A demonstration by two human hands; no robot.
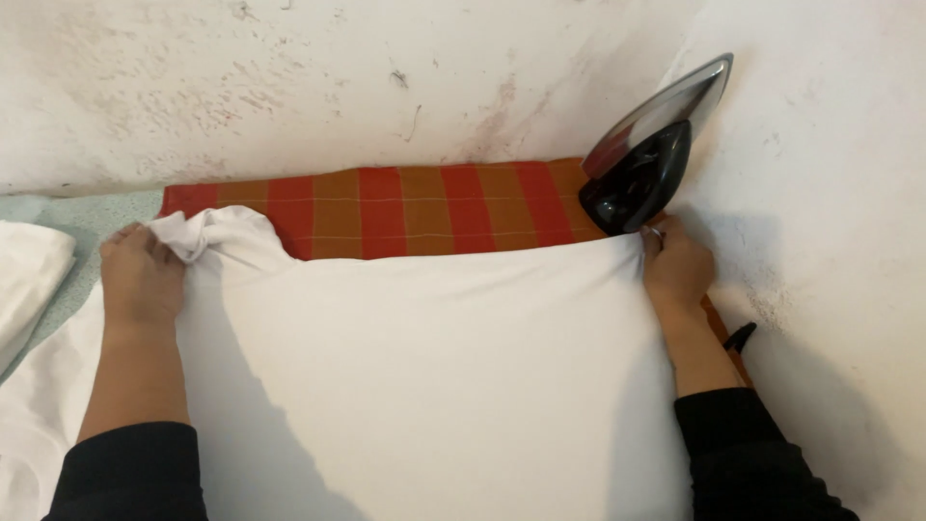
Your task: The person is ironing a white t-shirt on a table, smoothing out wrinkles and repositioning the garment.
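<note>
Left hand (pixel 142 275) clamped on the bunched-up far left corner of a white cloth (pixel 434 386), fingers (pixel 164 246) curled shut around the gathered fabric. Right hand (pixel 677 270) pinching the far right corner, fingers closed on the edge, ring showing on one of them. Cloth spread flat between both hands, covering most of the near side and lapping over a red-and-orange checked blanket (pixel 434 207) that shows as a strip along the far edge. Black iron (pixel 651 150) parked upright on its heel just beyond the right hand, soleplate leaning toward the stained white wall (pixel 289 77). Black cord (pixel 741 336) peeking out beside the right wrist. More white fabric (pixel 29 270) piled off to the far left, on a pale green patterned surface (pixel 87 212). Black sleeves on both arms.
</note>
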